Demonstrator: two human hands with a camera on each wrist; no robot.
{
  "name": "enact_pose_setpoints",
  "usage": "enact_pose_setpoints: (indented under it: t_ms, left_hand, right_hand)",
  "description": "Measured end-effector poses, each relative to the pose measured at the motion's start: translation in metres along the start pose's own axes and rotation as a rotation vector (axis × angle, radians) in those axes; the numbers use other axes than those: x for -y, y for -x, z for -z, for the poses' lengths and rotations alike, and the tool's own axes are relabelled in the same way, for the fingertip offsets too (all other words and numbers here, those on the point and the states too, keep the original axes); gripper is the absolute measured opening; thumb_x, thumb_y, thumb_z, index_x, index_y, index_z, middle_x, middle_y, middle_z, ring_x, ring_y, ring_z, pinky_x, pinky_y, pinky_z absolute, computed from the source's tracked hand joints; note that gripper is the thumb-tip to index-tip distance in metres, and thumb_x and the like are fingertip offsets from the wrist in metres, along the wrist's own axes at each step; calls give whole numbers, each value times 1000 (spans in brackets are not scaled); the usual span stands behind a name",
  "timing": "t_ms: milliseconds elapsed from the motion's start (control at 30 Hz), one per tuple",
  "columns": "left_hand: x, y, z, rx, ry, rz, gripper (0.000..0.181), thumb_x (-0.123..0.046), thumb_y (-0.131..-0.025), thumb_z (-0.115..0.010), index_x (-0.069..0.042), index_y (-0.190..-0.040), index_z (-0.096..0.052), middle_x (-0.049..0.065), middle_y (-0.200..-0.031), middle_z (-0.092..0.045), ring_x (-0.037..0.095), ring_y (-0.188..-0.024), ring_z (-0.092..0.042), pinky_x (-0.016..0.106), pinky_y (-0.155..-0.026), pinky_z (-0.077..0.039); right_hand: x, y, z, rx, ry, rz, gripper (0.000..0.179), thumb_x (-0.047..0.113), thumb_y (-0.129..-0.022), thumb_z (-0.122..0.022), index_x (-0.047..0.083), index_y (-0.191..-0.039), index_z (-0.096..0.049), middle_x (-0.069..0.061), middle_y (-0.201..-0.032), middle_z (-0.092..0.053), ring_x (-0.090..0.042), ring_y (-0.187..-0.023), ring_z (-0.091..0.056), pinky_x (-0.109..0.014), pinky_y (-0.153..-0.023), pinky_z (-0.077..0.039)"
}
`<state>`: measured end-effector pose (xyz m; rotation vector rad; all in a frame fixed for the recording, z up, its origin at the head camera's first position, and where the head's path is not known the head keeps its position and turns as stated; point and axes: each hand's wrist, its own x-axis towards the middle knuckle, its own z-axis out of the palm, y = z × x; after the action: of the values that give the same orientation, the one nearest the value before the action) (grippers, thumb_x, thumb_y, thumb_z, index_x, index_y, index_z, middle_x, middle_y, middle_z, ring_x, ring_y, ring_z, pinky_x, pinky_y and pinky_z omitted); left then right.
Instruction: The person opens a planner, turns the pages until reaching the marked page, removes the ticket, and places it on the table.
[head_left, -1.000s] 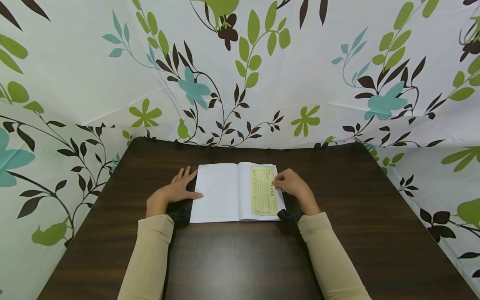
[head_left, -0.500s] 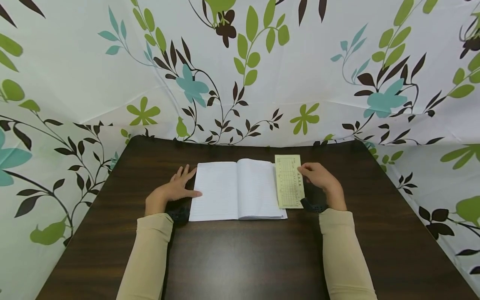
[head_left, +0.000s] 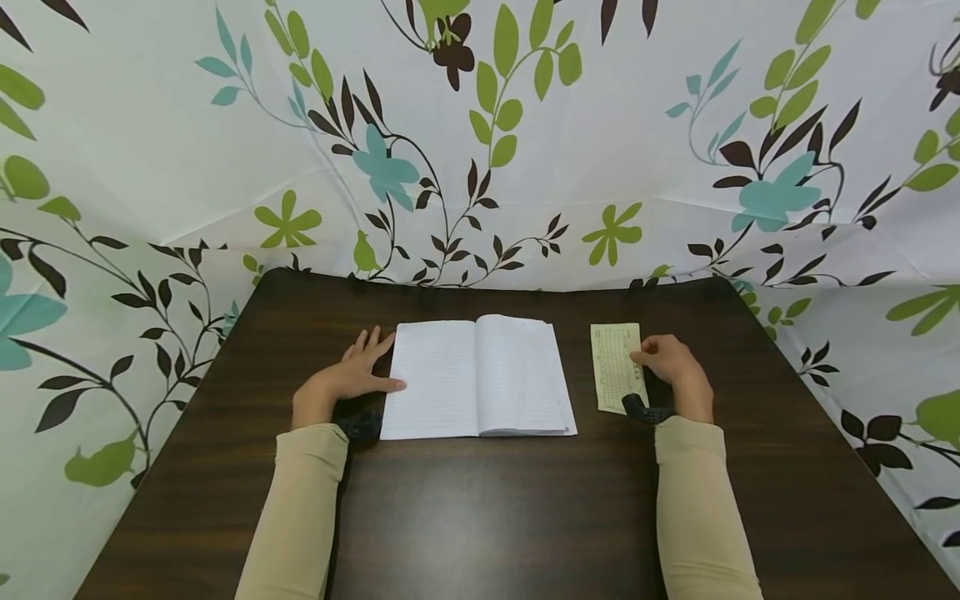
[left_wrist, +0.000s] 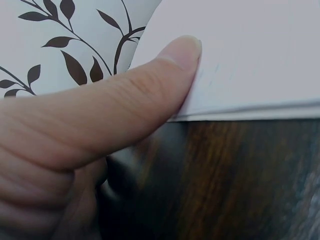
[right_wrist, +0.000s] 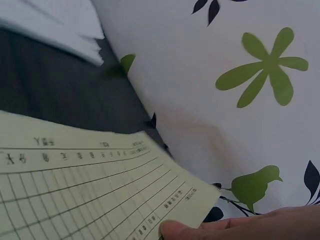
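An open lined notebook (head_left: 438, 379) lies on the dark wooden table. My left hand (head_left: 347, 382) rests at its left edge with the fingers spread and straight, the thumb lying on the page; the left wrist view shows that thumb (left_wrist: 145, 90) on the page's corner. To the right of the notebook, apart from it, is a yellow printed paper slip (head_left: 618, 362) with a ruled table. My right hand (head_left: 675, 371) pinches the slip by its right edge. In the right wrist view the slip (right_wrist: 90, 185) looks slightly bent, with a fingertip at its edge.
A dark wooden table (head_left: 480, 517) extends around the notebook on all sides. Behind it hangs a white cloth (head_left: 525, 233) patterned with leaves and flowers. A black wrist camera (head_left: 647, 410) covers the slip's lower right corner.
The right hand has carried the yellow slip rightward, off the notebook's right page and over to the table beside it. The left hand has stayed in place on the notebook.
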<state>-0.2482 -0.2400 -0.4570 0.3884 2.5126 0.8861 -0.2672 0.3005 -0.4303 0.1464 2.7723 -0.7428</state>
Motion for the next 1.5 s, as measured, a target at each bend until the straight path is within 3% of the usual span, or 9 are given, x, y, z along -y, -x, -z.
enact_pose_setpoints:
  t_ms: [267, 533, 1000, 1200, 1367, 1500]
  left_hand:
    - [-2, -3, 0, 7, -7, 1, 109, -51, -94, -72, -9, -169, -4, 27, -173, 16, 53, -157, 19, 83, -117, 0]
    - [-7, -5, 8, -12, -25, -2, 108, -48, -95, -72, -9, -169, -5, 27, -173, 15, 53, -158, 18, 83, -118, 0]
    - [-6, 2, -2, 2, -16, 7, 108, -48, -95, -72, -5, -168, -6, 31, -171, 13, 57, -156, 16, 82, -119, 0]
    - [-11, 2, -2, 0, -30, 20, 96, -44, -102, -63, -5, -168, -6, 31, -171, 13, 56, -157, 16, 78, -121, 2]
    - [-16, 1, 4, -31, -14, 32, 86, -42, -106, -57, -6, -168, -9, 29, -173, 8, 56, -157, 14, 80, -120, -2]
    - [-18, 2, 8, -122, -5, 7, 75, -34, -110, -53, -5, -167, -16, 26, -174, -6, 52, -160, -3, 74, -124, -13]
  right_hand:
    - [-4, -4, -6, -45, -11, -37, 34, 25, -103, -65, -6, -116, -62, -27, -116, -61, -37, -97, -56, -51, -83, -50]
    - [-1, -6, -3, -85, -32, -13, 39, 24, -102, -67, -8, -123, -61, -30, -123, -61, -41, -103, -58, -56, -90, -52]
    - [-4, 0, -14, -50, -58, -97, 40, 26, -101, -69, -6, -124, -63, -30, -125, -62, -43, -107, -60, -58, -93, -51]
    - [-3, 2, -12, -53, -61, -113, 39, 27, -101, -68, -7, -120, -66, -29, -123, -63, -41, -103, -59, -56, -91, -52]
    - [7, 4, -6, -64, -54, -142, 40, 29, -101, -68, -8, -117, -68, -30, -123, -63, -40, -103, -59, -56, -89, -52]
    - [14, 8, -1, -55, -28, -168, 42, 31, -101, -67, -8, -118, -67, -30, -123, -62, -39, -102, -58, -55, -87, -52]
